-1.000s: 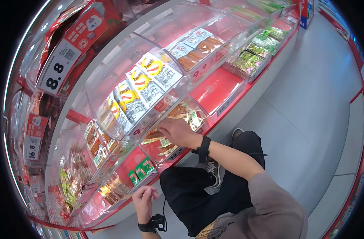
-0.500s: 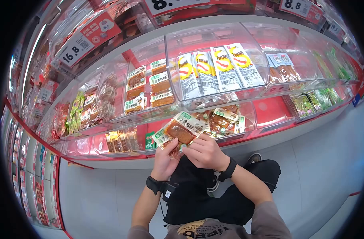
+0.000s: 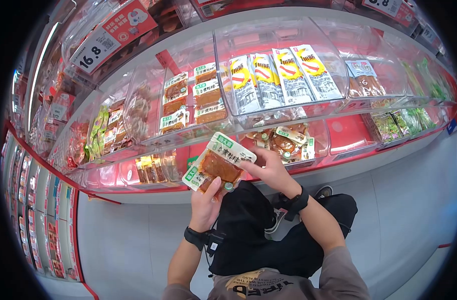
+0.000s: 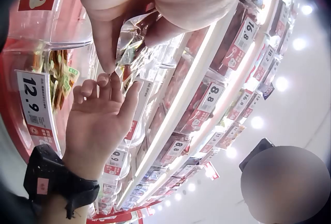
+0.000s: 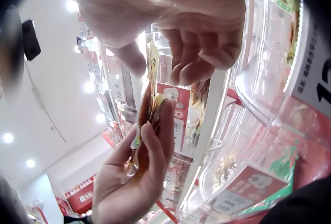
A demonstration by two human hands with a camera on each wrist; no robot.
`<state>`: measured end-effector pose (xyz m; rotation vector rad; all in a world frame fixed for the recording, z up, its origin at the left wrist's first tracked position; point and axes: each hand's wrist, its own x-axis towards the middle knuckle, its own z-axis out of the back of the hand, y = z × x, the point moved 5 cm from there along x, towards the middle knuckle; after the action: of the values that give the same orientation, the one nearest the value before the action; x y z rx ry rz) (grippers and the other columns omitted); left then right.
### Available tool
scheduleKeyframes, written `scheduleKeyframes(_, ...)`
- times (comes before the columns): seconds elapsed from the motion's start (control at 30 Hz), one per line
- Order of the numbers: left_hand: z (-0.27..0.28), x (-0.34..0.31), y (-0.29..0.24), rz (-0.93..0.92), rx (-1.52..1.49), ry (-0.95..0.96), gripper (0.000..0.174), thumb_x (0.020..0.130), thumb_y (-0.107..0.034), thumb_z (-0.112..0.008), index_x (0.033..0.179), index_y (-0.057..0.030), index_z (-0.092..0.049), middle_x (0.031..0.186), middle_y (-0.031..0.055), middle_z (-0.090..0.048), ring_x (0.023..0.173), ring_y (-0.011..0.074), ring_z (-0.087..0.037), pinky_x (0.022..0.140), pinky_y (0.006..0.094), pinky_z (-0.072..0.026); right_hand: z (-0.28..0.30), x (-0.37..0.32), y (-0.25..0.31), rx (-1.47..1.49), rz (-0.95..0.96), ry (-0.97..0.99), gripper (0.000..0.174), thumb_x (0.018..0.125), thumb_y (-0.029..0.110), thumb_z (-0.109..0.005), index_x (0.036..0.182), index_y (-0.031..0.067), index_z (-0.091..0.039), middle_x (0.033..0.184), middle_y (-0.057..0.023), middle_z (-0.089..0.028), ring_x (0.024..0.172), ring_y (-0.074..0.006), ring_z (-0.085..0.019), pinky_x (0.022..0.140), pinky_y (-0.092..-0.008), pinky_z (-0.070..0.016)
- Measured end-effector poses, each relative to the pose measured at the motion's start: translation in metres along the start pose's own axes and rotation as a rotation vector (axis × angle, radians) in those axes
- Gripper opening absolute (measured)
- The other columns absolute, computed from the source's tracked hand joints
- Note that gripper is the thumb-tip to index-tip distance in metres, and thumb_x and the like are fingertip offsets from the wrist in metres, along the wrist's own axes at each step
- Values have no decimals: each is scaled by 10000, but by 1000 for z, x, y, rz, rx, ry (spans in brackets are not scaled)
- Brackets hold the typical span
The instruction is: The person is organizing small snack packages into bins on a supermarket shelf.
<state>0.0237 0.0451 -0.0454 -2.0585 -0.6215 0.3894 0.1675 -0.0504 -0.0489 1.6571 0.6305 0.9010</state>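
Note:
Two overlapping vacuum-sealed snack packs [image 3: 220,165], with pale labels, green logos and brown slabs of food inside, are held up in front of the lower shelf. My left hand [image 3: 204,207] grips them at their lower end, thumb on the front. In the right wrist view the packs [image 5: 147,100] appear edge-on in the left hand [image 5: 132,180]. At their right edge is my right hand [image 3: 271,170], its thumb and loosely bent fingers on either side, with a gap to the fingers. The left wrist view shows this right hand [image 4: 95,125] palm towards the camera.
Similar packs lie in a clear upper bin [image 3: 206,95] and a lower bin [image 3: 283,142]. White-and-yellow pouches [image 3: 283,75] stand beside the upper ones. A red-edged shelf [image 3: 163,191] runs in front of my knees [image 3: 333,215], and price cards [image 3: 96,52] hang above.
The right hand came out of the lower bin, and the packs came into the left hand. Since half a second ago, the right fingers have loosened and moved up to the packs' right edge.

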Motion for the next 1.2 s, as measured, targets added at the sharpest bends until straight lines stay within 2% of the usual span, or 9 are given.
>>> scheduleKeyframes(0.03,0,1,0,-11,-4,-5,413,890,-42,-528,1275,-8,-382,1187,134,-536,1046,273,-583,841,413,-532,-7,-4,-3,132,-91,83,222,837,162,-653,976,-8,-620,749,11,-607,584,-13,-487,496,-199,-375)
scheduleKeyframes(0.13,1,1,1,-21,27,-15,427,887,-34,-532,1283,-11,-373,1199,133,-526,1042,272,-584,816,412,-545,-2,-4,-11,-14,-71,93,213,851,164,-636,978,-6,-630,738,14,-606,572,-14,-490,502,-195,-385)
scheduleKeyframes(0.43,4,-15,-27,-22,140,111,463,788,27,-537,1230,63,-404,1150,186,-557,997,318,-600,690,409,-576,46,-3,26,165,182,-255,145,919,129,-528,897,0,-592,701,28,-557,599,-24,-476,536,-191,-384)
scheduleKeyframes(0.53,11,-17,-41,-7,448,161,410,820,5,-555,1205,55,-425,1146,177,-554,965,282,-608,644,359,-575,52,-2,22,163,201,-326,159,925,146,-525,889,3,-586,702,32,-550,608,-22,-464,536,-186,-375)
scheduleKeyframes(0.67,1,-14,-87,-224,521,57,360,840,15,-538,1187,50,-446,1114,159,-572,901,237,-619,545,300,-534,59,1,6,48,157,-286,150,906,140,-535,861,4,-579,696,29,-532,625,-30,-440,546,-211,-343)
scheduleKeyframes(0.77,2,12,-135,-388,688,-64,381,846,12,-539,1206,44,-419,1085,150,-574,890,220,-614,568,287,-529,66,8,-7,-438,76,-269,193,878,148,-564,773,-11,-538,606,-44,-502,568,-92,-447,531,-258,-349)
scheduleKeyframes(0.9,7,69,-173,-438,717,-101,377,859,14,-510,1213,30,-384,1108,153,-552,901,214,-607,633,285,-538,75,11,-16,-532,172,-435,199,849,161,-583,785,-22,-538,591,-147,-518,520,-268,-505,515,-371,-382)
scheduleKeyframes(1.1,33,161,-173,-242,679,17,333,843,52,-475,1162,25,-383,1099,167,-543,929,246,-609,686,345,-560,75,11,-28,-690,196,-407,223,860,147,-564,726,-11,-481,585,-179,-494,561,-347,-514,526,-403,-379)
scheduleKeyframes(1.2,46,193,-169,-30,698,-10,364,831,73,-462,1180,23,-374,1102,171,-542,934,257,-608,686,349,-561,76,11,-28,-679,195,-396,225,864,143,-559,725,-10,-471,585,-185,-490,569,-362,-517,531,-414,-378)
